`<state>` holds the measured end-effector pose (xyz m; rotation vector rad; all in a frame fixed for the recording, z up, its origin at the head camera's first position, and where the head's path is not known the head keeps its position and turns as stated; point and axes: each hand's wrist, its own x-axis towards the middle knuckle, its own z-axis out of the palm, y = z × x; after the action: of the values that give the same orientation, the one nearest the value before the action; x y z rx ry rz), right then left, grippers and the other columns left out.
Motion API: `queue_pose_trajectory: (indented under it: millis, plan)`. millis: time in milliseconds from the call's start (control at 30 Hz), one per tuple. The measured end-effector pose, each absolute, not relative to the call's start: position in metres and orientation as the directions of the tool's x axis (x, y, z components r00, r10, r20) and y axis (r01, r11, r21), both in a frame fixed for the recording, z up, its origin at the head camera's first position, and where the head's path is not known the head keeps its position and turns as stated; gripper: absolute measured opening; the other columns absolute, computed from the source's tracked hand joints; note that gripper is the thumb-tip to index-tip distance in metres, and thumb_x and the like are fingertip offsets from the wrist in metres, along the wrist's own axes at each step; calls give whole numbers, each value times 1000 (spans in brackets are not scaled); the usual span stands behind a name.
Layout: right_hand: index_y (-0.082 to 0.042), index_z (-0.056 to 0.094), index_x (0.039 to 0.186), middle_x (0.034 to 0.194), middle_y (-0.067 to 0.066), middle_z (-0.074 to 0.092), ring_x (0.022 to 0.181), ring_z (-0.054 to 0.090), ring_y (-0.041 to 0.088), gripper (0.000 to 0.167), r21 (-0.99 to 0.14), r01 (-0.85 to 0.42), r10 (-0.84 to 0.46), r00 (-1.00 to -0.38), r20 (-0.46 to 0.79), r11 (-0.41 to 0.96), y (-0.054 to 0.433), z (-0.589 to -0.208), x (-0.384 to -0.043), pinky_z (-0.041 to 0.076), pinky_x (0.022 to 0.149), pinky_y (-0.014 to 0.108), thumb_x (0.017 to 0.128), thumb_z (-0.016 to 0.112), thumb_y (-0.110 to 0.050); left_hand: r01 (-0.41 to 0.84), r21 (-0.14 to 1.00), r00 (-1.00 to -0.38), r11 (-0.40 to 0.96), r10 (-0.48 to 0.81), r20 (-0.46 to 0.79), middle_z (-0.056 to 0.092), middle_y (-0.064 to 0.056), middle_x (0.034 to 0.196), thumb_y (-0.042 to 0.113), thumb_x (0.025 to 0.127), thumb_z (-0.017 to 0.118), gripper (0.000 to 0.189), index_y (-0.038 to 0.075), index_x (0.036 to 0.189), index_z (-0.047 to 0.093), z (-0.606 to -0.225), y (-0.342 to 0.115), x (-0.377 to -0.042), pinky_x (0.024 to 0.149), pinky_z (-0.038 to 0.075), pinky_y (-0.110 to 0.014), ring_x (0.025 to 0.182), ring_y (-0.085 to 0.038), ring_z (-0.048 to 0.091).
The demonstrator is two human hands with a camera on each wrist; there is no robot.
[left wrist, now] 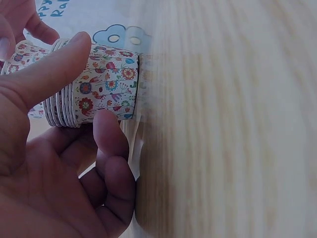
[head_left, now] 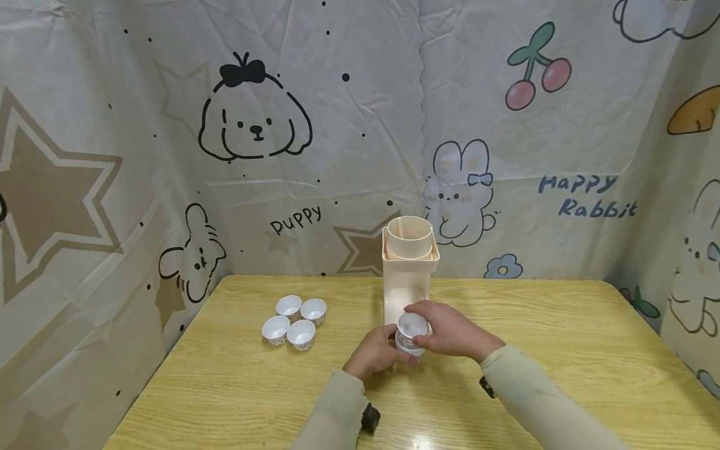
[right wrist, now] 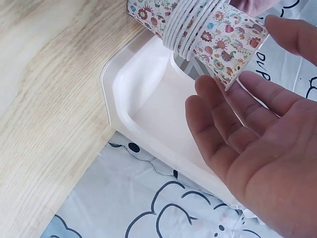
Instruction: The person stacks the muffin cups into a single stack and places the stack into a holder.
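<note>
A stack of floral-print paper cups [left wrist: 111,82] stands upright on the table in front of a cream plastic cup dispenser [head_left: 406,275]. My left hand [head_left: 374,353] holds the lower part of the stack, its thumb on one side and fingers on the other. At the stack's top, my right hand [head_left: 455,331] grips the uppermost paper cup [right wrist: 235,42] near its rim between thumb and fingers. That cup sticks up well above the tightly nested rims below. Its white inside shows in the head view. The dispenser's lower part is partly hidden behind my hands.
Several single paper cups [head_left: 300,335] stand grouped, mouths up, on the left of the wooden table [head_left: 225,400]. A printed cloth [head_left: 365,125] hangs behind and at both sides. The dispenser has a round tube [head_left: 409,239] rising from its top.
</note>
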<state>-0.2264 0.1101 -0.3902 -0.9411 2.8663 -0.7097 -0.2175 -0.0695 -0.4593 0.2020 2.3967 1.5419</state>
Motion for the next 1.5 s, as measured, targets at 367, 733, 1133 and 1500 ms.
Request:
queue_pose_trajectory:
  millis: [367,733,1133,1500]
  plan:
    - [0,61,127,126,16,66,110,64,31,50,-424,-582,-598,-794,111,694,111,-396,-227,53,90,47,82,76,-17,-47,905,-948,422,267,-174,70,-7,115,12,74,87,51,13,121,68,-457,-69,-217,57,45,-27,76,-16,57]
    - [0,58,132,135,19,60,118,61,36,51,-428,-563,-596,-800,67,707,114,-398,-224,51,98,52,86,73,-17,-16,895,-950,446,273,-153,69,-6,111,14,74,86,47,12,117,68,-457,-69,-217,57,46,-28,76,-17,57]
    - [0,54,136,138,21,57,111,64,38,58,-530,-468,-553,-833,-1,707,128,-406,-224,54,90,49,85,74,-18,61,866,-948,496,301,-105,68,-9,112,13,73,87,53,7,120,64,-457,-70,-217,76,49,-35,92,-20,58]
    - [3,51,139,136,24,58,109,65,40,66,-557,-400,-497,-867,-26,727,134,-417,-224,54,90,50,86,76,-26,170,674,-962,719,269,-44,65,-16,129,43,79,82,78,4,140,52,-429,-90,-198,97,50,-53,118,-34,62]
